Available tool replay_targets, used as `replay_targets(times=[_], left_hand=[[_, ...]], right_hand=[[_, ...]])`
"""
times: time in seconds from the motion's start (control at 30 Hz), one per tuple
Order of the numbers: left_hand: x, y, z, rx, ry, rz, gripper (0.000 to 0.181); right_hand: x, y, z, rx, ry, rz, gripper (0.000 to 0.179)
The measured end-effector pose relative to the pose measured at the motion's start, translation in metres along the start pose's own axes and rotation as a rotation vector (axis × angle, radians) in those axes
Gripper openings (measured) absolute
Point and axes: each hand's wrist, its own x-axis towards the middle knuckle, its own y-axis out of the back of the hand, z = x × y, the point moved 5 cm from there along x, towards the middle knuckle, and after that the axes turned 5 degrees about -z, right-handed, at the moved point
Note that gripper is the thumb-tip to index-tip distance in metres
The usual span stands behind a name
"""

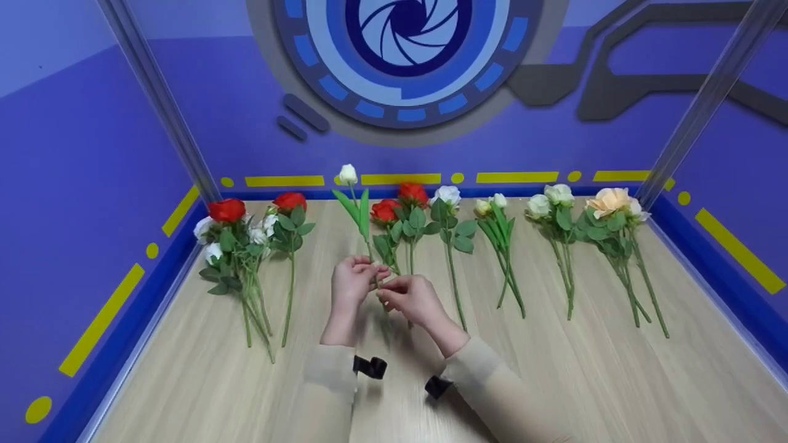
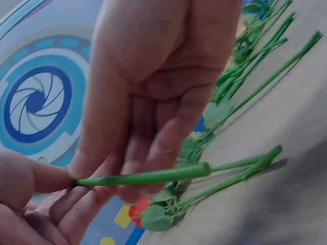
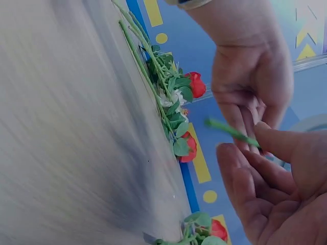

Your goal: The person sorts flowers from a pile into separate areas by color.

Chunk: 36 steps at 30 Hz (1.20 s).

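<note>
A white tulip (image 1: 348, 174) with long green leaves stands upright above the table, its stem running down between both hands. My left hand (image 1: 351, 286) grips the stem below the leaves, and just under it my right hand (image 1: 418, 301) pinches the same stem between thumb and fingers. From the left wrist view, the stem's cut end (image 2: 189, 172) sticks out past the fingertips, clear of the tabletop. In the right wrist view the right thumb (image 3: 278, 140) presses on the green stem (image 3: 230, 130); the bloom is out of sight there.
Red roses (image 1: 413, 194) and a white rose (image 1: 447, 195) lie behind the hands. At left is a red-and-white bunch (image 1: 227, 210); at right lie pale tulips (image 1: 491, 204), greenish-white roses (image 1: 559, 195) and a peach flower (image 1: 611, 201). Walls enclose the wooden table (image 1: 215, 394).
</note>
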Motion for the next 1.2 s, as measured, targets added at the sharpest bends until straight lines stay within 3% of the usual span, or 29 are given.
replay_targets(times=[0.13,0.27,0.5,0.63,0.8,1.07,1.2], left_hand=[[-0.002,-0.009,0.000,-0.007,-0.049,0.024,0.016],[-0.003,-0.013,0.003,0.012,-0.092,0.002,0.018],[-0.003,-0.005,0.014,0.069,-0.152,-0.063,0.029],[0.000,0.016,0.014,0.089,-0.154,-0.008,0.030],[0.003,0.056,0.007,0.202,-0.083,0.144,0.029],[-0.001,0.113,-0.002,0.506,0.051,0.358,0.033],[-0.008,0.130,-0.008,0.697,0.152,0.410,0.037]], right_hand=[[0.000,0.004,0.000,-0.017,0.014,0.057,0.011],[0.001,0.009,-0.003,-0.087,0.038,0.073,0.009],[0.004,0.035,-0.006,-0.056,0.015,0.133,0.009],[0.004,0.063,0.003,-0.023,-0.022,0.196,0.010],[0.003,0.106,0.021,-0.016,-0.071,0.280,0.014],[-0.013,0.175,0.057,-0.076,-0.247,0.415,0.023],[-0.027,0.199,0.077,-0.150,-0.327,0.473,0.025]])
